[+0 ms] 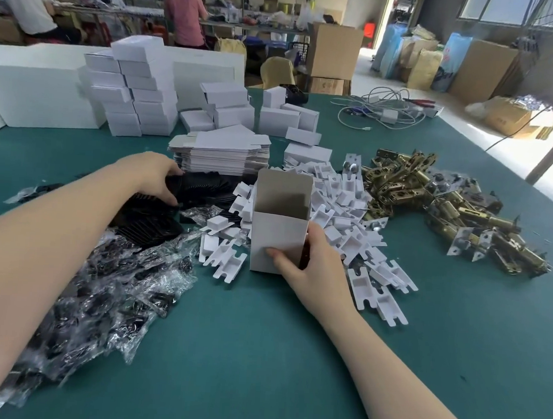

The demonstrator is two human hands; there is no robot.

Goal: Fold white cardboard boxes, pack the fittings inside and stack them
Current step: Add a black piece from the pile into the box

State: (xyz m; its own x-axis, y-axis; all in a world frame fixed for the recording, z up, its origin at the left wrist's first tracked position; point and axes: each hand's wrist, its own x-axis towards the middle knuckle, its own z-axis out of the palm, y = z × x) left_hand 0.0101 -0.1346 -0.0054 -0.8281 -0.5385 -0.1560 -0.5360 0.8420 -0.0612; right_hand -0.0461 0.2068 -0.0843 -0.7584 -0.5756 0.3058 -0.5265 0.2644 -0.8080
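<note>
Landmark: the upright box [278,238], standing on the green surface [260,354] with its open mouth upward and its long axis vertical.

Far left of the box, clear plastic bags [101,295] of dark parts lie in a heap. Above them and still left of the box, the left hand [155,177] reaches into a pile of black pieces [202,188]; its fingers curl over one piece, though what that piece is and how firmly it is held cannot be made out.

Behind the box lies a stack of flat unfolded blanks [220,155]; farther back and to the left, finished boxes [133,97] stand stacked in columns.

At the box itself, the right hand [310,263] grips the lower right corner, thumb on the near face and fingers wrapped round the side, steadying it. A dark item shows between the fingers and the box wall; its nature is unclear. The box interior is in shadow, so whether it holds anything cannot be told.

Just right of and behind the box, white cardboard inserts [349,220] lie scattered. Farther right sits a heap of brass latches [431,199].

The key relation, as a judgement: the black piece lies left of the box mouth and beyond it, nearer the left hand, so that hand would carry it rightward and down into the opening while the right hand keeps the box vertical.
</note>
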